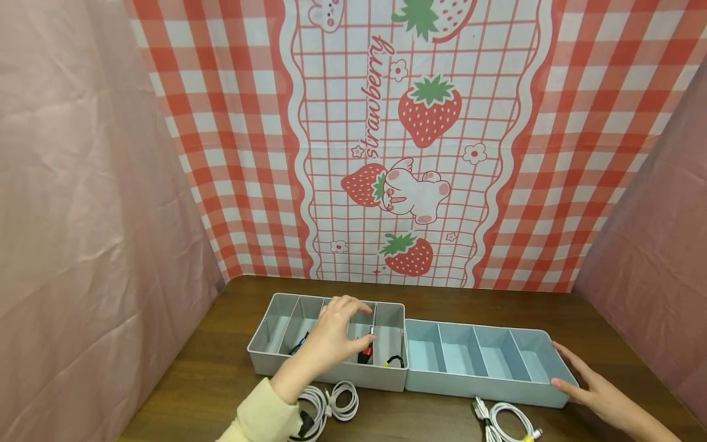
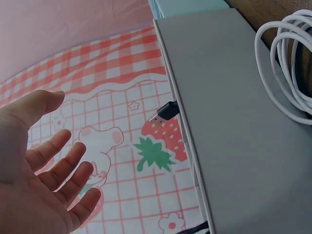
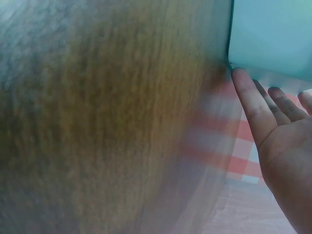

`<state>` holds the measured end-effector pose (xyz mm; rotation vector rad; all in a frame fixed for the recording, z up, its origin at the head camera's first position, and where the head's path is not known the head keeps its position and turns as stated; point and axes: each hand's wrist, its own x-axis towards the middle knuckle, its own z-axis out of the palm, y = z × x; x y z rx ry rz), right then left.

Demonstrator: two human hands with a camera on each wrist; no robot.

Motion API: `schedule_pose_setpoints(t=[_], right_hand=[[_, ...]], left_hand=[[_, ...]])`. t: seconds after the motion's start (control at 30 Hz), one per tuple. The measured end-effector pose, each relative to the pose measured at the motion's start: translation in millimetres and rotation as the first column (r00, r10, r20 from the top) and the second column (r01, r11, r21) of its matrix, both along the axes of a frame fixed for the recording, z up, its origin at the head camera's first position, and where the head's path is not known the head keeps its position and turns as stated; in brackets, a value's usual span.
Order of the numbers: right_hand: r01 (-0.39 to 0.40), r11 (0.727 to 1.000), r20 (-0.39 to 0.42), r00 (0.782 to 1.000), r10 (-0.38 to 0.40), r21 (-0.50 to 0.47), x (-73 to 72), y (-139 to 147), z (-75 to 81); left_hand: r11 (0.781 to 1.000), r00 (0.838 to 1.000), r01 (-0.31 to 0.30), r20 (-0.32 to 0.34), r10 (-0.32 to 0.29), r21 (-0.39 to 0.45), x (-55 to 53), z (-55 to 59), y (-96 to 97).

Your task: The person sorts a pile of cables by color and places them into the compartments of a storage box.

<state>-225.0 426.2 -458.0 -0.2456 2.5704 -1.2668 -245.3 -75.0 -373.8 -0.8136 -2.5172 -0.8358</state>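
Observation:
My left hand (image 1: 331, 331) hovers over the grey divided box (image 1: 375, 376), thumb and fingers spread, with nothing between them. In the left wrist view its palm and loosely bent fingers (image 2: 73, 161) show beside the box. A black USB plug (image 2: 168, 110) pokes above the rim there. Inside the box lie a red and black piece (image 1: 365, 353) and a black cord with a yellow end (image 1: 394, 361). My right hand (image 1: 599, 393) touches the right end of the light blue divided box (image 1: 486, 387), thumb near its front corner, fingers extended along the end wall.
In front of the grey box lie coiled white cables (image 1: 345, 402) with a black plug (image 1: 305, 423). Another bundled white cable (image 1: 510, 420) lies before the blue box. The boxes stand end to end on the wooden table (image 1: 204, 368); a strawberry-print cloth (image 1: 420, 258) hangs behind.

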Motion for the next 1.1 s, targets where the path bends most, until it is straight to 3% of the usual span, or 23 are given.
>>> schedule_pose_setpoints(t=[0.33,0.7,0.87,1.1], right_hand=[[-0.001,1.0,0.002,1.0,0.001,-0.008,0.3,-0.1,0.5],[-0.004,1.0,-0.034,0.999,0.004,-0.001,-0.1,-0.3,0.0],[-0.011,0.999,-0.032,0.999,0.01,-0.036,-0.4,1.3,-2.0],[-0.008,1.0,-0.019,1.0,0.008,-0.012,1.0,1.0,-0.5]], left_hand=[[0.994,1.0,-0.014,-0.003,0.015,0.107,4.8,1.9,-16.7],[0.985,0.987,-0.031,-0.153,0.057,0.169,7.4,-3.5,-39.6],[0.983,0.99,-0.054,-0.119,0.076,0.174,10.6,-5.7,-51.4],[0.975,0.991,-0.066,-0.102,0.09,0.212,12.7,-10.0,-71.7]])
